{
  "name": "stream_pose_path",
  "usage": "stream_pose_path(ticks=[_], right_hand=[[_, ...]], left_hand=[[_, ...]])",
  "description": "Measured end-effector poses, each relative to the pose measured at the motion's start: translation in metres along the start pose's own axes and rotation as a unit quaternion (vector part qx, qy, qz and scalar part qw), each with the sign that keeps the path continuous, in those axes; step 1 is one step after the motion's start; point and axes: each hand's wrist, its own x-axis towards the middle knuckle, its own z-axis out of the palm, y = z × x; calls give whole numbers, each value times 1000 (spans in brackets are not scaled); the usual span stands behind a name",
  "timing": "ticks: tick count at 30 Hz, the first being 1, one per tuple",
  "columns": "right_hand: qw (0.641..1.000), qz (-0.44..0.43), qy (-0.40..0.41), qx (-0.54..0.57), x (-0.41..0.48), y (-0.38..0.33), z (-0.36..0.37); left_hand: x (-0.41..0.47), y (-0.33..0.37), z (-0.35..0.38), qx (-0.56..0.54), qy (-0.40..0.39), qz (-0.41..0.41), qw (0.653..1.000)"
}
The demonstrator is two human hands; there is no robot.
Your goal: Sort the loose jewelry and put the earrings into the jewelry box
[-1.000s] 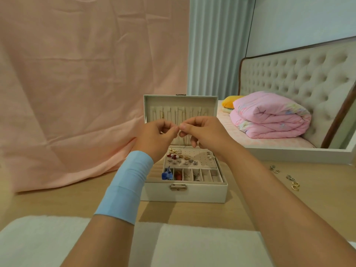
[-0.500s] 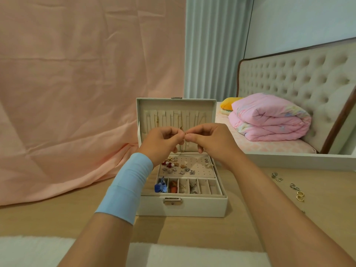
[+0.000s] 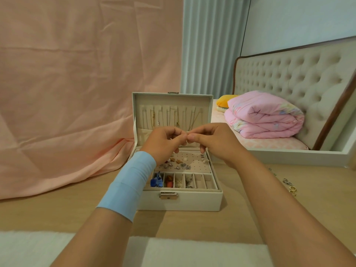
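Observation:
A cream jewelry box stands open on the wooden table, its lid upright with thin chains hanging inside. Its perforated pad carries several stud earrings, and the front compartments hold small pieces, one of them blue. My left hand, with a blue band on its wrist, and my right hand meet fingertip to fingertip above the pad. They pinch one tiny earring, which the fingers mostly hide. Loose earrings and gold hoops lie on the table to the right.
A pink cloth hangs behind the table at left. A bed with a folded pink quilt and a tufted headboard lies at the right rear. A white fluffy mat covers the table's near edge.
Both hands have stayed pinched together over the box and sunk slightly toward the pad. The view has tilted, so the box sits lower in the frame.

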Motion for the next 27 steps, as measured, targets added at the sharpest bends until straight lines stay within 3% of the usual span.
stream_pose_path(ticks=[4,9,20,27], right_hand=[[995,14,35,-88,-5,8,-15],[961,44,-26,-271,-24,21,-25],[908,-32,-55,-413,-36,19,-20],[916,-31,-60,-395,-37,17,-21]], left_hand=[[1,-2,4,-10,-9,-21,1000],[0,-4,8,-1,-2,-46,999],[-3,3,12,-3,-43,-55,998],[-4,6,16,3,-51,-68,996]])
